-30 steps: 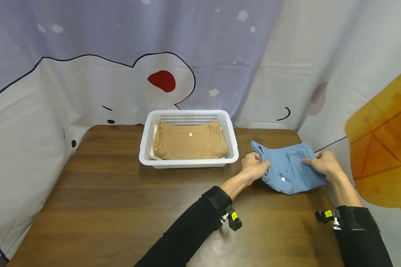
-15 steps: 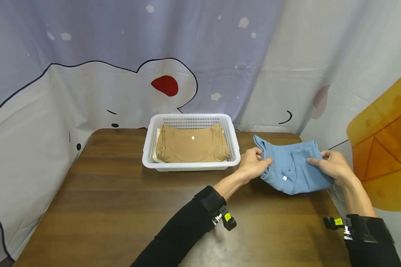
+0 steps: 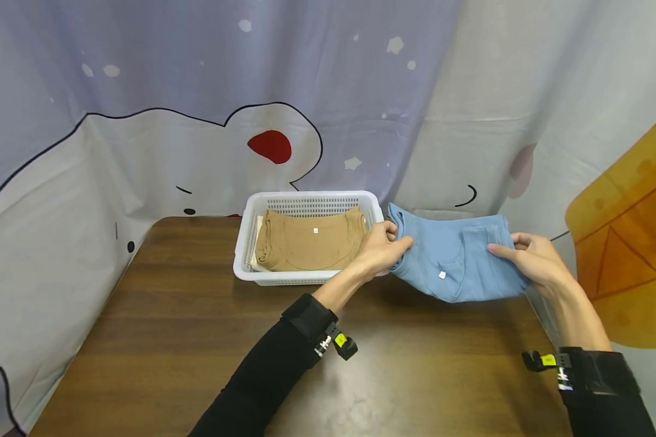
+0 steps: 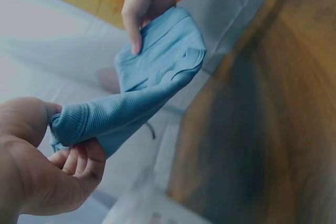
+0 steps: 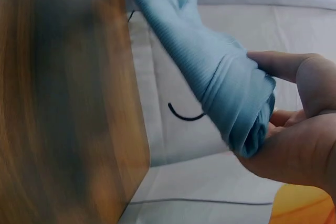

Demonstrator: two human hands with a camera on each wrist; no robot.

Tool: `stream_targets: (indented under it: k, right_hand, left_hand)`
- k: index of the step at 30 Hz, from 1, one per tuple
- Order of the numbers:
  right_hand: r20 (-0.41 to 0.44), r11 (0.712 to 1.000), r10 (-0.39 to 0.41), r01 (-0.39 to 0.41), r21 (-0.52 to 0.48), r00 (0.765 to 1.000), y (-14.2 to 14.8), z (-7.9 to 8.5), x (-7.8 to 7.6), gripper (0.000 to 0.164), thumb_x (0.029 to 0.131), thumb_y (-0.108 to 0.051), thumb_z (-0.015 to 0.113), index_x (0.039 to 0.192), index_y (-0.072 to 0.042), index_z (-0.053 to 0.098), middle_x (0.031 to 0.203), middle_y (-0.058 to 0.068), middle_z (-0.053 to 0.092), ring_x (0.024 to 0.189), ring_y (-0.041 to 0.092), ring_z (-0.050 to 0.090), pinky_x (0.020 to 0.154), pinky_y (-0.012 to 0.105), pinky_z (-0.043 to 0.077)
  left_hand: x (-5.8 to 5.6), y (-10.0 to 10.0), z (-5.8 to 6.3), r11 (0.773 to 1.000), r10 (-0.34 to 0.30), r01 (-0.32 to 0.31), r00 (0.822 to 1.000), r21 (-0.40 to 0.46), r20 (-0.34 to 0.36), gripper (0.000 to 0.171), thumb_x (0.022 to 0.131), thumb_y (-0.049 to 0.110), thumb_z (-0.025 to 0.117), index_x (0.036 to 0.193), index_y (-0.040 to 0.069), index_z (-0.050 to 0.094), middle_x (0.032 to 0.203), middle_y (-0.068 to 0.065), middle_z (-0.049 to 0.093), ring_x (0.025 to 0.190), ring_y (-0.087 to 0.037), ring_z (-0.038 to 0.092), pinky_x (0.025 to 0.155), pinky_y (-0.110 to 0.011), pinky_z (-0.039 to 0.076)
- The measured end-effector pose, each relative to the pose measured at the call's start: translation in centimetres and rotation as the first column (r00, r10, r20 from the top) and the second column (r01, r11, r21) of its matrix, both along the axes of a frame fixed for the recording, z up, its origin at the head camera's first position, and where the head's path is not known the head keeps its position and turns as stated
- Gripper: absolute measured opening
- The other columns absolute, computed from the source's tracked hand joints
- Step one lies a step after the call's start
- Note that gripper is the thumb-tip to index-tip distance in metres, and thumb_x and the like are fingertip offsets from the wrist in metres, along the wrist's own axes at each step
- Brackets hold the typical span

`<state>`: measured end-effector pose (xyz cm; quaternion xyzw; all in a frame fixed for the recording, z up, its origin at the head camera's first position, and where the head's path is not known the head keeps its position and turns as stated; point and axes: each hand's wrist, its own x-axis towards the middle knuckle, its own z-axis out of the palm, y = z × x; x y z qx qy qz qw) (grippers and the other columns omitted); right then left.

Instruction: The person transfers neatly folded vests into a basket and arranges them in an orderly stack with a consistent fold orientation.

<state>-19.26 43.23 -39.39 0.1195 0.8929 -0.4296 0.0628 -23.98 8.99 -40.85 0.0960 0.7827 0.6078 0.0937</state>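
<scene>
A folded light blue knit garment [image 3: 454, 258], with a small white tag on it, hangs between both hands above the table's right side. My left hand [image 3: 381, 247] pinches its left end, thumb in front, beside the basket's right rim. At the opposite end my right hand [image 3: 536, 260] grips the cloth, thumb on the front face. Ribbed, layered folds of the garment [image 4: 115, 114] show in the left wrist view. A white plastic basket [image 3: 284, 278] stands at the back of the table, holding a folded tan garment [image 3: 308, 243] with a cream cloth [image 3: 258, 243] partly under it.
The brown wooden table [image 3: 197, 340] spreads below the hands and the basket. Behind it and along both sides hangs a printed curtain [image 3: 361, 91], close to the table's back and right edges.
Both hands have lifted the blue garment off the table's right side and shifted it left, toward the basket. The left hand now overlaps the basket's right edge in the head view.
</scene>
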Motion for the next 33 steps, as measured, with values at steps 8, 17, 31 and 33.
stream_targets:
  k: [8,17,31,33]
  right_hand:
    - [-0.052,0.973,-0.017,0.005,-0.231,0.998,-2.8,0.3,-1.5,0.031,0.104,-0.040,0.084,0.113,-0.015,0.068,0.092,-0.019,0.070,0.086,0.004,0.067,0.074,0.030,0.065]
    - [-0.070,0.938,0.008,-0.032,-0.346,0.998,-6.6,1.3,-3.5,0.035,0.103,-0.035,0.086,0.119,-0.011,0.067,0.090,-0.017,0.077,0.081,0.004,0.073,0.071,0.030,0.066]
    - [-0.148,0.925,0.055,-0.106,-0.364,0.987,-12.4,2.0,-6.2,0.035,0.103,-0.030,0.086,0.116,-0.005,0.066,0.085,-0.013,0.076,0.078,0.005,0.073,0.071,0.027,0.065]
    - [-0.154,0.920,0.054,-0.109,-0.376,0.987,-13.3,2.0,-6.7,0.035,0.103,-0.029,0.086,0.115,-0.004,0.065,0.084,-0.012,0.075,0.078,0.005,0.072,0.070,0.026,0.065]
  left_hand:
    - [-1.7,-4.6,1.2,0.999,0.031,-0.032,0.999,-0.016,-0.018,0.009,0.096,0.016,0.073,0.094,0.013,0.065,0.088,0.006,0.057,0.083,-0.008,0.054,0.069,-0.022,0.045]
    - [-3.2,-9.3,1.6,0.998,0.056,-0.056,0.998,-0.015,-0.033,0.019,0.096,0.017,0.074,0.110,0.005,0.075,0.094,0.002,0.065,0.092,-0.012,0.060,0.079,-0.024,0.051]
    - [-4.3,-15.7,3.2,0.993,0.116,-0.116,0.993,-0.011,0.003,0.030,0.099,0.022,0.073,0.123,0.004,0.074,0.101,-0.001,0.070,0.101,-0.015,0.063,0.089,-0.029,0.052]
    - [-4.4,-16.7,3.3,0.992,0.127,-0.127,0.992,-0.014,0.012,0.032,0.099,0.023,0.071,0.125,0.004,0.074,0.103,-0.001,0.070,0.102,-0.015,0.063,0.092,-0.030,0.052]
